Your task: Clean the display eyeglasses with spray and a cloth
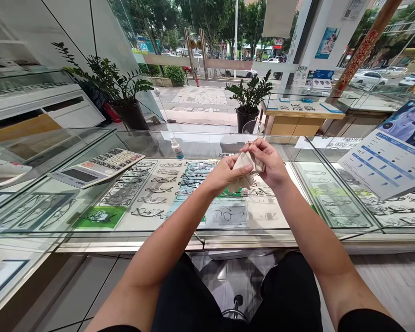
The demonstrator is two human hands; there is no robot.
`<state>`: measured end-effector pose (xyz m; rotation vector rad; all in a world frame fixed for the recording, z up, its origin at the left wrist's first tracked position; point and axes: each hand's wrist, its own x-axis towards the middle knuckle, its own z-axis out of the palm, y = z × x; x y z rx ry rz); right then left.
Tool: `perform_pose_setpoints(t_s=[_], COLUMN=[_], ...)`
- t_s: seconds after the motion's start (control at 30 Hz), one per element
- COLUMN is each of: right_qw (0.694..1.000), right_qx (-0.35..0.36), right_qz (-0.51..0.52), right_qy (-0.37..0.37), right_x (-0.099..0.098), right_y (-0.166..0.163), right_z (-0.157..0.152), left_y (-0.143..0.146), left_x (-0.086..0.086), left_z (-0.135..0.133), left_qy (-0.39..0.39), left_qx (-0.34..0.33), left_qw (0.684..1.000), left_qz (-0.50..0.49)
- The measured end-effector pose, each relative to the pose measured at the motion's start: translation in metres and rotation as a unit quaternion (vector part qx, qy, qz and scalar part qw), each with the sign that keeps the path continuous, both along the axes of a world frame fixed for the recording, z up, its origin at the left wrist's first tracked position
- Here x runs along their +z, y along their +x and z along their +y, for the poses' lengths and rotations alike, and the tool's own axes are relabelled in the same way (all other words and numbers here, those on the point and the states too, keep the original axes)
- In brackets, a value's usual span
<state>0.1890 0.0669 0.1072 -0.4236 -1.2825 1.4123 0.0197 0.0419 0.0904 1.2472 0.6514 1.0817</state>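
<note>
Both my hands meet above the glass display counter (90,216). My left hand (224,174) is closed on a beige cleaning cloth (244,162), pinching it between thumb and fingers. My right hand (268,161) is closed too, its fingers gripping a pair of clear-framed glasses (251,128) whose lens rises just above the fingertips; the cloth is pressed against the glasses. Most of the frame is hidden by my fingers and the cloth.
A small spray bottle (176,148) stands on the glass behind my left hand. A calculator (97,167) lies at the left, a printed leaflet (383,161) at the right. Several eyeglass frames sit inside the case. Potted plants (121,87) stand beyond.
</note>
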Motion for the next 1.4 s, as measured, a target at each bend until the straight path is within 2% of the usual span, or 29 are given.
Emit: perform_pose_setpoints(t_s=[0.13, 0.43, 0.67, 0.87, 0.93, 1.1, 1.17, 1.27, 1.4], right_qw=[0.999, 0.999, 0.999, 0.999, 0.999, 0.999, 0.998, 0.998, 0.999], right_qx=[0.026, 0.038, 0.045, 0.047, 0.040, 0.028, 0.032, 0.032, 0.027], right_qz=[-0.022, 0.007, -0.002, 0.010, 0.012, 0.022, 0.031, 0.033, 0.024], right_qy=[-0.006, -0.022, -0.017, -0.010, -0.011, -0.028, -0.033, -0.036, -0.026], right_x=[0.002, -0.001, -0.003, -0.003, -0.003, -0.004, -0.004, -0.004, -0.003], right_y=[0.000, -0.007, -0.009, -0.010, -0.009, -0.003, -0.001, -0.001, -0.005], right_z=[-0.003, -0.006, -0.008, -0.006, -0.005, 0.000, 0.002, 0.002, -0.003], left_y=[-0.006, 0.010, 0.021, 0.019, 0.015, 0.000, -0.005, -0.007, 0.001], left_x=[0.002, -0.008, -0.008, -0.010, -0.011, -0.003, 0.001, 0.004, -0.002], left_z=[-0.001, -0.004, -0.005, -0.001, 0.000, 0.000, -0.003, -0.005, -0.004], left_qy=[0.021, 0.083, 0.103, 0.148, 0.151, 0.113, 0.104, 0.111, 0.108], left_qx=[-0.030, 0.041, 0.106, 0.179, 0.160, 0.016, -0.019, -0.025, 0.021], left_qw=[0.999, 0.996, 0.988, 0.973, 0.976, 0.993, 0.994, 0.993, 0.994], left_qz=[0.020, -0.014, -0.054, -0.017, 0.004, 0.010, 0.022, 0.026, 0.009])
